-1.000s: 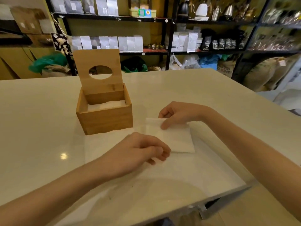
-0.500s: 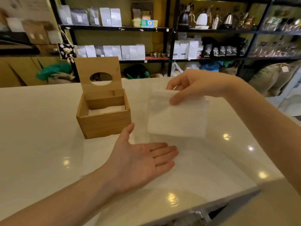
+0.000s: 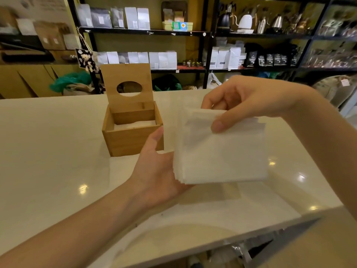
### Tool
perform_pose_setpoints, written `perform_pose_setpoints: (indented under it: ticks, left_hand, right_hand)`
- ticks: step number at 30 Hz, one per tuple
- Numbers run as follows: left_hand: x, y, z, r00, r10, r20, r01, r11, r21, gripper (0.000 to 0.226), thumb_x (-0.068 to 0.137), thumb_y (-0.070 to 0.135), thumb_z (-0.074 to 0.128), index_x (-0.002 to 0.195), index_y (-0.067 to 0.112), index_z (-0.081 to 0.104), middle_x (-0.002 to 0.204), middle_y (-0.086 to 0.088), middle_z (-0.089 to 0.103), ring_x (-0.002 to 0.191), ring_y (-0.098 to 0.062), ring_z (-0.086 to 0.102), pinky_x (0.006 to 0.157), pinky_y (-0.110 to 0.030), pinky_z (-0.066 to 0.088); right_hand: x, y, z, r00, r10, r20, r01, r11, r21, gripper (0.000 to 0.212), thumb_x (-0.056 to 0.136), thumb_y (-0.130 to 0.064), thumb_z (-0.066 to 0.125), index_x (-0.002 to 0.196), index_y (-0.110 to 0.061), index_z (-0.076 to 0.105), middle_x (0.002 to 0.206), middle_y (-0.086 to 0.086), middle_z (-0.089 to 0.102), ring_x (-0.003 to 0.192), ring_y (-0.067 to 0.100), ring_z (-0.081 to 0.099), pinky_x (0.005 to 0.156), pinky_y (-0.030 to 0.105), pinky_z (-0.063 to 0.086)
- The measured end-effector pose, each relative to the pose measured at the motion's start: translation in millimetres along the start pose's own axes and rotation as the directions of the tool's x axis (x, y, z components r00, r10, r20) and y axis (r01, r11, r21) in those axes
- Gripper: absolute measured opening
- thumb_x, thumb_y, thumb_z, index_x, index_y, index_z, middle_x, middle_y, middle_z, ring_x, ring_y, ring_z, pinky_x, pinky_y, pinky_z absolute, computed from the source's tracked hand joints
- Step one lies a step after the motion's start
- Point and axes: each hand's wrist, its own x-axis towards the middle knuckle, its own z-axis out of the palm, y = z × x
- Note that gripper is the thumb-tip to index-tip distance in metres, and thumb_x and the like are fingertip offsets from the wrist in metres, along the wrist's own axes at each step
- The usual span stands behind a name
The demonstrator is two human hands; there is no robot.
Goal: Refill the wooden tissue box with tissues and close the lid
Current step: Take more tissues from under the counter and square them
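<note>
The wooden tissue box [image 3: 133, 140] stands on the white counter left of centre. Its hinged lid [image 3: 127, 74] with an oval hole stands upright at the back. White tissues [image 3: 135, 123] lie low inside the box. My right hand [image 3: 249, 101] pinches the top edge of a stack of white tissues [image 3: 222, 151] held above the counter, right of the box. My left hand [image 3: 156, 167] is palm-up with straight fingers under the stack's lower left edge; its thumb points toward the box's front right corner.
The white counter [image 3: 48, 151] ends in a near edge at the bottom right. Behind it stand black shelves [image 3: 146, 31] with bags, boxes and kettles. A green bag [image 3: 69, 82] lies beyond the counter's far left edge.
My right hand lifted the tissue stack off the counter and held it up. My left hand turned palm-up and rose under the stack's lower edge.
</note>
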Motion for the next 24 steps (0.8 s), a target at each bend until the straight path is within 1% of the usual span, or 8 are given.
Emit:
perform_pose_setpoints:
  ticks: [5, 9, 11, 15, 19, 21, 23, 24]
  left_hand:
    - [-4.3, 3.0, -7.1, 0.999, 0.007, 0.047, -0.013, 0.992, 0.128, 0.073, 0.067, 0.066, 0.049, 0.11, 0.008, 0.065, 0.127, -0.014, 0.058, 0.124, -0.03, 0.046, 0.108, -0.044, 0.032]
    - [-4.9, 5.3, -7.4, 1.0, 0.021, 0.019, -0.024, 0.986, 0.163, 0.072, 0.067, 0.062, 0.055, 0.116, 0.009, 0.061, 0.125, -0.014, 0.059, 0.117, -0.03, 0.053, 0.101, -0.039, 0.04]
    - [-5.8, 5.3, -7.0, 0.999, 0.042, -0.01, -0.039, 0.977, 0.21, 0.061, 0.068, 0.053, 0.06, 0.111, 0.01, 0.064, 0.117, -0.013, 0.063, 0.112, -0.03, 0.055, 0.097, -0.039, 0.044]
    - [-4.9, -0.9, -3.8, 0.983, 0.133, -0.127, -0.085, 0.942, 0.326, 0.03, 0.063, 0.018, 0.073, 0.092, 0.011, 0.074, 0.101, -0.013, 0.072, 0.103, -0.029, 0.064, 0.088, -0.045, 0.051]
    - [-11.4, 1.6, -5.7, 0.945, 0.173, -0.276, -0.078, 0.943, 0.322, 0.046, 0.058, 0.012, 0.069, 0.102, 0.012, 0.058, 0.095, -0.015, 0.074, 0.093, -0.032, 0.067, 0.076, -0.05, 0.056]
    - [-19.7, 9.0, -9.2, 0.926, 0.193, -0.326, -0.092, 0.949, 0.302, 0.054, 0.056, 0.012, 0.07, 0.108, 0.013, 0.054, 0.098, -0.017, 0.072, 0.091, -0.033, 0.068, 0.072, -0.05, 0.058]
    - [-31.0, 18.3, -13.5, 0.919, 0.23, -0.319, -0.131, 0.944, 0.304, 0.054, 0.058, 0.011, 0.069, 0.11, 0.012, 0.055, 0.101, -0.017, 0.072, 0.093, -0.032, 0.068, 0.071, -0.05, 0.058]
    - [-37.3, 23.3, -15.6, 0.92, 0.249, -0.303, -0.15, 0.938, 0.313, 0.052, 0.06, 0.011, 0.067, 0.111, 0.011, 0.056, 0.104, -0.016, 0.071, 0.095, -0.032, 0.067, 0.073, -0.051, 0.057]
  right_hand:
    - [8.3, 13.4, 6.8, 0.997, 0.079, -0.013, -0.08, 0.997, -0.017, 0.014, 0.072, -0.019, 0.069, 0.086, -0.017, 0.07, 0.079, 0.0, 0.076, 0.069, 0.013, 0.071, 0.054, 0.017, 0.053]
    - [16.3, 20.0, 13.0, 0.992, 0.128, -0.002, -0.128, 0.991, -0.04, 0.014, 0.073, -0.021, 0.07, 0.087, -0.018, 0.07, 0.081, -0.001, 0.076, 0.072, 0.014, 0.071, 0.056, 0.017, 0.053]
    - [19.3, 22.1, 15.4, 0.989, 0.147, -0.005, -0.147, 0.987, -0.071, 0.014, 0.074, -0.022, 0.072, 0.087, -0.019, 0.07, 0.081, -0.002, 0.076, 0.072, 0.013, 0.071, 0.057, 0.016, 0.052]
    - [24.0, 25.7, 22.1, 0.984, 0.159, -0.078, -0.17, 0.97, -0.171, 0.011, 0.076, -0.022, 0.07, 0.088, -0.02, 0.071, 0.084, -0.003, 0.075, 0.077, 0.011, 0.07, 0.062, 0.013, 0.051]
    - [29.3, 31.3, 28.7, 0.965, 0.123, -0.232, -0.18, 0.953, -0.242, 0.026, 0.074, -0.033, 0.07, 0.1, -0.029, 0.066, 0.099, -0.011, 0.069, 0.092, 0.003, 0.063, 0.079, 0.018, 0.046]
    - [31.5, 37.2, 32.0, 0.918, 0.133, -0.374, -0.193, 0.973, -0.127, 0.038, 0.075, -0.039, 0.066, 0.111, -0.031, 0.059, 0.109, -0.011, 0.064, 0.101, 0.004, 0.058, 0.086, 0.023, 0.044]
    - [33.8, 43.6, 40.8, 0.853, 0.201, -0.481, -0.153, 0.979, 0.137, 0.039, 0.073, -0.044, 0.065, 0.109, -0.029, 0.06, 0.11, -0.007, 0.065, 0.094, 0.006, 0.061, 0.078, 0.022, 0.047]
    - [34.7, 47.3, 45.9, 0.845, 0.256, -0.469, -0.121, 0.947, 0.297, 0.038, 0.069, -0.046, 0.067, 0.103, -0.027, 0.064, 0.107, -0.003, 0.067, 0.086, 0.008, 0.064, 0.071, 0.021, 0.049]
